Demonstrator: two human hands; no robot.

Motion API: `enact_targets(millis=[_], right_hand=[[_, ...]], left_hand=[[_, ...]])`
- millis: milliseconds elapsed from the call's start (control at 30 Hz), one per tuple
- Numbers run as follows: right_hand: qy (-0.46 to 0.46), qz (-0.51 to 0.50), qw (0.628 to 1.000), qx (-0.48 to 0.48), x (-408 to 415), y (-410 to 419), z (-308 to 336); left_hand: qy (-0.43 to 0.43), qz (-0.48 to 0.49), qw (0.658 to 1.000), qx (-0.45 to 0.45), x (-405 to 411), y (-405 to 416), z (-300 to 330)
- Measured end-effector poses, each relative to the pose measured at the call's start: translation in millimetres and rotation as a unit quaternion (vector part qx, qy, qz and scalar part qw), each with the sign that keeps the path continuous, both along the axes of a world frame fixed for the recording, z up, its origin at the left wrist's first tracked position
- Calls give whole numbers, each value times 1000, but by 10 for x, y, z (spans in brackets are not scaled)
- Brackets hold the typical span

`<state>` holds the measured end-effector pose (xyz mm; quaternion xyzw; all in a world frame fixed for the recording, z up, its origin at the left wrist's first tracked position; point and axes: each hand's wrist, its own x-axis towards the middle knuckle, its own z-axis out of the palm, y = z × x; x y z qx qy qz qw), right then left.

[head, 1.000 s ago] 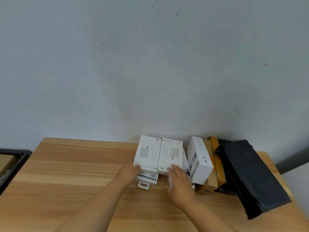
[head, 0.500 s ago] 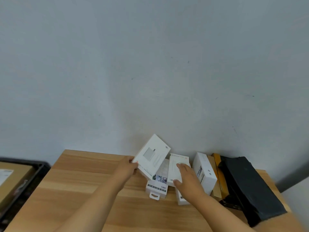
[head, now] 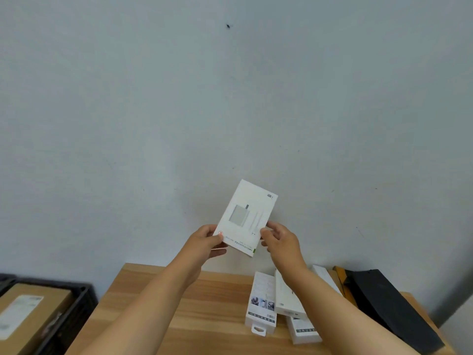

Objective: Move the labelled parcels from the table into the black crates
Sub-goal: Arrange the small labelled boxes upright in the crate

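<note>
1. Two hands hold one white box point(head: 247, 218) up in front of the grey wall point(head: 230, 98), above the wooden table point(head: 204, 316): the left hand point(head: 204, 242) pinches its lower left corner, the right hand point(head: 280, 240) grips its lower right edge.
2. Three more white boxes point(head: 262, 301) lie on the table beside a black parcel point(head: 389, 306).
3. At lower left, a black crate point(head: 74, 306) holds a brown labelled parcel point(head: 28, 316).

Box point(head: 247, 216) held above the table point(head: 204, 303), my left hand point(head: 207, 240) at its 8 o'clock, my right hand point(head: 280, 240) at 4. Crate point(head: 76, 303) lies at the table's 9 o'clock; remaining boxes point(head: 263, 301) at 3.
</note>
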<state>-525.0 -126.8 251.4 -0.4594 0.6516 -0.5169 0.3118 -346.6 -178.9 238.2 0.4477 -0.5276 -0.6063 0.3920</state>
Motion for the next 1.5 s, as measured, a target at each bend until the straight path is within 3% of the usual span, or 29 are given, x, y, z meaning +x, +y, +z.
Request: enact_targets(millis=[333, 467, 733, 900, 1167, 1500], right_hand=[[-46, 15, 997, -60, 224, 139, 424], [-25, 13, 997, -75, 263, 158, 455], [-112, 47, 989, -81, 307, 194, 363], [-132, 60, 988, -50, 300, 193, 351], [-127, 49, 989, -61, 374, 175, 318], [-143, 41, 987, -62, 363, 15, 205]], left_hand=[[-137, 23, 982, -128, 382, 34, 363], [-76, 9, 991, -105, 413, 95, 461], [48, 39, 998, -29, 291, 167, 507], [106, 44, 992, -50, 326, 167, 539], [95, 47, 983, -150, 345, 93, 517], [80, 79, 979, -170, 327, 40, 429]])
